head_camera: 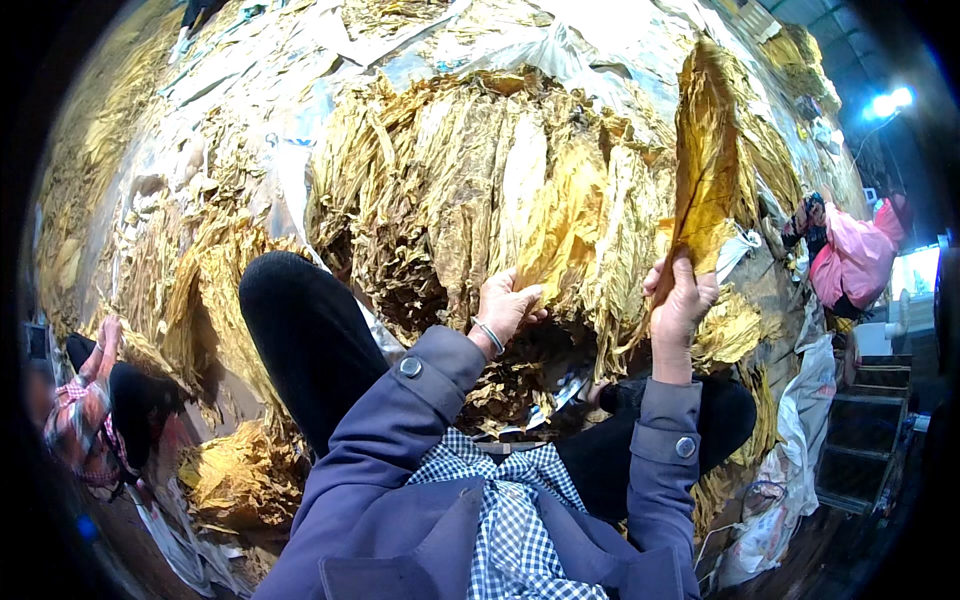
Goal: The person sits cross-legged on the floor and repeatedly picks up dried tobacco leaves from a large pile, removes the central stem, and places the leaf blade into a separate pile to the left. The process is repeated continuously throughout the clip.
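My right hand (681, 304) grips the lower end of a long golden-brown dried tobacco leaf (705, 157), which stands nearly upright above the fist. Between thumb and fingers, my left hand (510, 306) pinches the near end of a pale yellow dried leaf (566, 217). That leaf spreads away over a large heap of dried tobacco leaves (461, 180) in front of my knees. The heap's leaves lie mostly lengthwise, with curled dark ends at the near left side. A metal bangle (489, 336) circles my left wrist.
Another person (86, 427) sits at the left beside more leaves, and a person in pink (855, 247) is at the right. A loose leaf pile (244, 476) lies left of my knee. White plastic sacking (806, 420) runs along the right. Bright lamps (889, 103) shine beyond.
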`<state>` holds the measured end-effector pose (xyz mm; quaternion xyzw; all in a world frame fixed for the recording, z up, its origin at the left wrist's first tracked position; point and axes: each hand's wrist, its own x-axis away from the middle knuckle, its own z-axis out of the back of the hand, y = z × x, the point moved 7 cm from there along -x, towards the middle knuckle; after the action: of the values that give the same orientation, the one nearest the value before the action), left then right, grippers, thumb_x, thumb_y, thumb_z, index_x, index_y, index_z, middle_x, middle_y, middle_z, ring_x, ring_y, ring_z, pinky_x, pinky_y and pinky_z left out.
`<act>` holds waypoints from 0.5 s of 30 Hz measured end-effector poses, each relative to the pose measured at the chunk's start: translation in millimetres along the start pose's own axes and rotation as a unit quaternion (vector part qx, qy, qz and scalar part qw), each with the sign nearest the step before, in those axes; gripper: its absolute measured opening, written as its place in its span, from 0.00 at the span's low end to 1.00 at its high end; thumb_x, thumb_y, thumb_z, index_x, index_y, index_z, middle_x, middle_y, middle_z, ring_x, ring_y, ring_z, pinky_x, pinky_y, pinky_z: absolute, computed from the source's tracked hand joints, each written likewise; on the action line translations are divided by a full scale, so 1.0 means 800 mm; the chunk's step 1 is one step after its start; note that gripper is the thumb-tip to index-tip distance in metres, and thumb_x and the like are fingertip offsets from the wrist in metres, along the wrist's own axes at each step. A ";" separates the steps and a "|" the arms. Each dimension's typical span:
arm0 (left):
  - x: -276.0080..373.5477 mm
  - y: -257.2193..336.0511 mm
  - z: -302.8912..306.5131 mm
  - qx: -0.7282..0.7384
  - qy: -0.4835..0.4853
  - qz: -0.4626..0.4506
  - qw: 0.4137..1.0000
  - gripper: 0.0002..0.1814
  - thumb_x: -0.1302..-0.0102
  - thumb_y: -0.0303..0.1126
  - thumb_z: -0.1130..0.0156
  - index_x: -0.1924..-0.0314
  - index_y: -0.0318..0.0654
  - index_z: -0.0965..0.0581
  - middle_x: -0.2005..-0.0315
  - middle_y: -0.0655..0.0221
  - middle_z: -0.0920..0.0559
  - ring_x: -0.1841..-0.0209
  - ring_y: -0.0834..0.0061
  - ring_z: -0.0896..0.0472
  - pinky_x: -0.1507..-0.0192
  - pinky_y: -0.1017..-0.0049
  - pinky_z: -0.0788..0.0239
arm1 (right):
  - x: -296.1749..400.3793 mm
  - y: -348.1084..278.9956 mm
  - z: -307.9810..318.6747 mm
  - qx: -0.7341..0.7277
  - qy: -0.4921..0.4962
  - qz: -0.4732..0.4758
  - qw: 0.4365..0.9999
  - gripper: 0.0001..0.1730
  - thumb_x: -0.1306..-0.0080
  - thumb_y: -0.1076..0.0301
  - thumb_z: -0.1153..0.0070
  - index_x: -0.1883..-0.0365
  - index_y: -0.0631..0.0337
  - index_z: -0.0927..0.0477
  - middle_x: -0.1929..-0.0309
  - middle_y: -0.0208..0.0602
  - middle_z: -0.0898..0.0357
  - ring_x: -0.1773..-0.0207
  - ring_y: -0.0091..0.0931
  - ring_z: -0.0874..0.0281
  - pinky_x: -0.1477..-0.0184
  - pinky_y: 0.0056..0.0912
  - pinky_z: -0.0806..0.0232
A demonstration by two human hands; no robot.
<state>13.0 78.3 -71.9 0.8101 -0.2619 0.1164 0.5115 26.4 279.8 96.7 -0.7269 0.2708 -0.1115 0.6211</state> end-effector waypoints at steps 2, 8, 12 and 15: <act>-0.005 -0.003 -0.001 -0.050 0.003 -0.017 0.999 0.12 0.37 0.23 0.42 0.53 0.32 0.26 0.71 0.66 0.18 0.81 0.77 0.20 0.84 0.83 0.32 | 0.007 0.047 0.000 0.148 -0.021 -0.121 0.981 0.08 0.33 0.69 0.50 0.68 0.66 0.25 0.79 0.37 0.24 0.86 0.18 0.30 0.87 0.16 0.35; -0.012 -0.037 0.030 -0.094 0.044 0.012 0.995 0.12 0.37 0.20 0.46 0.53 0.29 0.28 0.67 0.59 0.18 0.77 0.68 0.17 0.84 0.79 0.28 | 0.062 0.170 0.025 0.071 -0.056 -0.361 0.928 0.09 0.33 0.68 0.49 0.58 0.63 0.28 0.80 0.38 0.24 0.87 0.24 0.29 0.88 0.25 0.36; -0.001 -0.035 0.019 -0.084 0.023 0.002 0.996 0.11 0.34 0.23 0.47 0.52 0.34 0.27 0.65 0.65 0.18 0.72 0.71 0.16 0.78 0.77 0.24 | 0.057 0.146 0.014 0.048 -0.050 -0.261 0.963 0.08 0.32 0.71 0.51 0.56 0.63 0.30 0.73 0.36 0.23 0.80 0.23 0.25 0.82 0.24 0.31; -0.001 -0.058 0.000 0.011 -0.009 0.042 0.999 0.11 0.33 0.24 0.48 0.51 0.34 0.27 0.64 0.67 0.18 0.70 0.74 0.17 0.75 0.76 0.23 | 0.071 0.209 0.042 0.141 -0.019 -0.281 0.949 0.17 0.37 0.75 0.45 0.50 0.68 0.28 0.62 0.33 0.21 0.66 0.21 0.25 0.59 0.26 0.31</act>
<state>37.2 94.1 -107.9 0.8049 -0.2988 0.1332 0.4951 47.7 264.2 -81.1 -0.6803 0.0255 -0.3044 0.6663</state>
